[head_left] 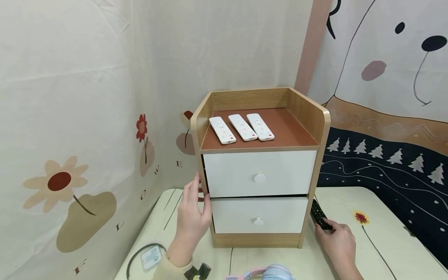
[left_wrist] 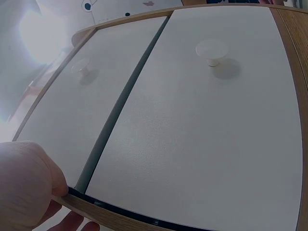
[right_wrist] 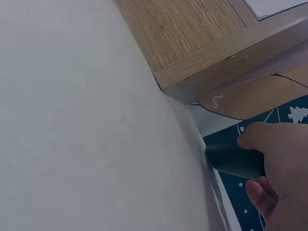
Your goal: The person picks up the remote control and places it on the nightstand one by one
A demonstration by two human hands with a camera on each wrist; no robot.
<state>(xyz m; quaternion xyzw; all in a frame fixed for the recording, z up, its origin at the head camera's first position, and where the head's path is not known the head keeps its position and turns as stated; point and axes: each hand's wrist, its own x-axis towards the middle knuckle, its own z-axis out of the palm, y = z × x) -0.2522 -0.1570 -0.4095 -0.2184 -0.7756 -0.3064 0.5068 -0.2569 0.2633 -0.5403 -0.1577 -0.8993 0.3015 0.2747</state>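
A small wooden cabinet point(head_left: 258, 239) with two white drawers stands on the bed. At its left edge is my left hand point(head_left: 193, 216); the thumb lies on the front edge and the fingers wrap the side panel, as the left wrist view also shows. My right hand point(head_left: 337, 241) grips a black remote control point(head_left: 318, 214) low beside the cabinet's right side. In the right wrist view the remote point(right_wrist: 235, 161) looks dark and is partly covered by the hand. On the brown cabinet top lie a left white remote point(head_left: 222, 130), a middle one point(head_left: 243, 127) and a right one point(head_left: 260, 127).
White round knobs point(head_left: 259, 178) stick out from the drawer fronts. On the bed point(head_left: 350, 202) lie pink and blue headphones point(head_left: 276, 272), a pale blue device point(head_left: 151, 258) with a dark strap, and a small dark object point(head_left: 204, 271). Printed curtains hang behind.
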